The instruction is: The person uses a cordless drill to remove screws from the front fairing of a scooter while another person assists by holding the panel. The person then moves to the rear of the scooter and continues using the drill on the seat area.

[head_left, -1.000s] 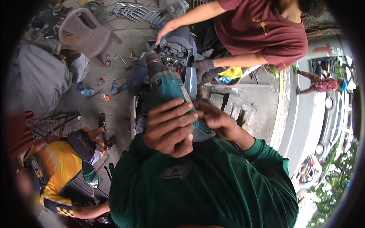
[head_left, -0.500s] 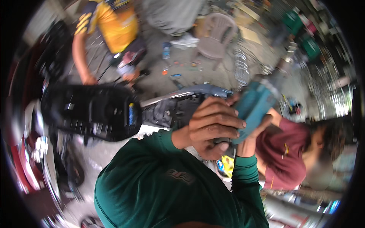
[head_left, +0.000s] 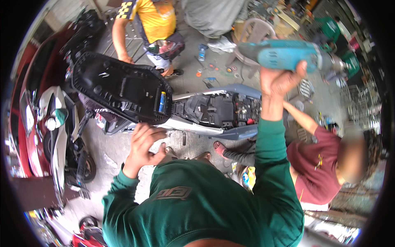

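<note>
Raised at the right, my right hand (head_left: 282, 81) is closed around a teal power drill (head_left: 288, 55), whose metal chuck points right; part of its grip is hidden. My left hand (head_left: 145, 144) holds nothing, its fingers apart and slightly curled. It is close to the lower edge of a black scooter seat (head_left: 119, 88), tipped up so its ribbed underside shows; contact cannot be told. Below the drill lies the open body of a grey-and-white scooter (head_left: 214, 109), its black compartment and inner parts exposed.
A person in yellow (head_left: 158, 22) stands beyond the seat; another in maroon (head_left: 314, 164) is close at the right. A white scooter (head_left: 59, 136) and a red car (head_left: 41, 82) stand left. Beyond are a plastic chair (head_left: 257, 31), a bottle (head_left: 202, 52) and small parts on the floor.
My left hand has come off the drill and moved left toward the seat. The drill, in my right hand, has risen and turned from slanted to nearly level.
</note>
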Demonstrator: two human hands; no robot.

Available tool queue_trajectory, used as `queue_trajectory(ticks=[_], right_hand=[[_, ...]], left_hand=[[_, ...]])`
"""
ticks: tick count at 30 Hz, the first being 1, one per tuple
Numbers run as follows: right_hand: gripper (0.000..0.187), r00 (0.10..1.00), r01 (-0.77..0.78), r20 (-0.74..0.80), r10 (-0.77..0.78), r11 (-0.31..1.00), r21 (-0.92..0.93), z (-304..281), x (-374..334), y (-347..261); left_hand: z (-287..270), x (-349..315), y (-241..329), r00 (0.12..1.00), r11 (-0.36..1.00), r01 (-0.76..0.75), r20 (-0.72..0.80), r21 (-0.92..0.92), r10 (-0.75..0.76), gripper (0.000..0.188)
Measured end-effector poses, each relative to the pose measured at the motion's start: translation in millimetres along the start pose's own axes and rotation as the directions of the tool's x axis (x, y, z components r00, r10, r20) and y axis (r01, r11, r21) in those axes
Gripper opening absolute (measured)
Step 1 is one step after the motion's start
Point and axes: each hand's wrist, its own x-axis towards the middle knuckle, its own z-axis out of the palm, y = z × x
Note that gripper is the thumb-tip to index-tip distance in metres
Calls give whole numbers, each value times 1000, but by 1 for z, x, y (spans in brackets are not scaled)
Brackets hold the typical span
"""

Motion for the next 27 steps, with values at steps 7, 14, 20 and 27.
queue_trajectory(ticks=[7, 14, 20, 27], right_hand=[[57, 999, -32, 20, 30, 996, 84, -41, 28, 45], [52, 791, 338, -528, -307, 940, -40, -99, 61, 106], [58, 624, 449, -708, -329, 893, -20, -156, 21, 118], [68, 631, 482, -615, -473, 860, -167, -181, -2, 126]], left_hand=[[-17, -81, -26, 966, 967, 253, 40, 27, -254, 22], [-12, -242, -119, 758, 779, 614, 369, -124, -538, 26], [-56, -484, -207, 233, 251, 967, 524, -39, -819, 30], [-103, -639, -204, -260, -143, 952, 472, 270, -842, 25]])
